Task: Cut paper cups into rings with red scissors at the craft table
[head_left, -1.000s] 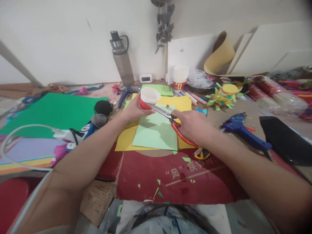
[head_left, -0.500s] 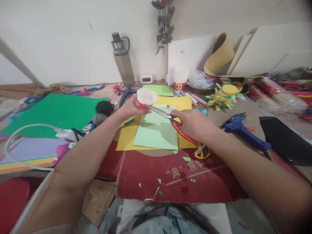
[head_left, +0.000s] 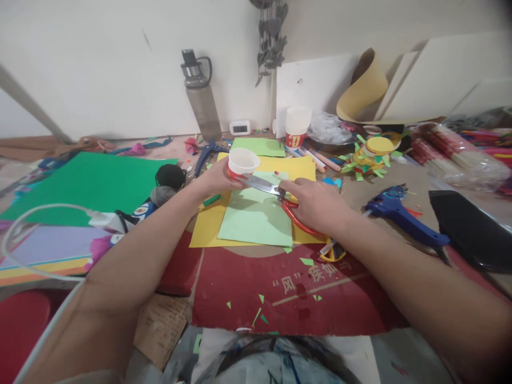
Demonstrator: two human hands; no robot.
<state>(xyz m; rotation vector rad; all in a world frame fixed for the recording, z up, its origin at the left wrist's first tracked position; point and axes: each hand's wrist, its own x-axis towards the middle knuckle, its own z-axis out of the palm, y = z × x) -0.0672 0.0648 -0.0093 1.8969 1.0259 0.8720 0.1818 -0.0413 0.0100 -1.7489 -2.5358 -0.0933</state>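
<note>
The tabletop in front of me was crowded, with a red printed cardboard (head_left: 248, 282) at my edge of it, scattered with green paper scraps (head_left: 307, 262). Beyond that lay a yellow sheet (head_left: 206, 232) with pale green paper (head_left: 256, 221) over it, and a large green sheet (head_left: 92, 181) spread off to the left. A blue glue gun (head_left: 408, 217) lay on the right, near a yellow craft piece (head_left: 374, 152) with green strips sticking out. At the back, a grey bottle (head_left: 204, 112), a small white digital display (head_left: 240, 127) and stacked cups (head_left: 297, 128) stood before a pale wall (head_left: 100, 64), with grey ornaments (head_left: 273, 40) hanging above.

The paper cup (head_left: 242, 160) was white inside and around its rim, red lower down, its mouth facing up. It was raised over the far part of the papers, my left hand (head_left: 219, 178) gripping it with curled fingers. My right hand (head_left: 316, 202) was closed around the red handles of the scissors (head_left: 262, 184), whose metal blades reached the cup's near side; I couldn't tell whether they were cutting into it.
</note>
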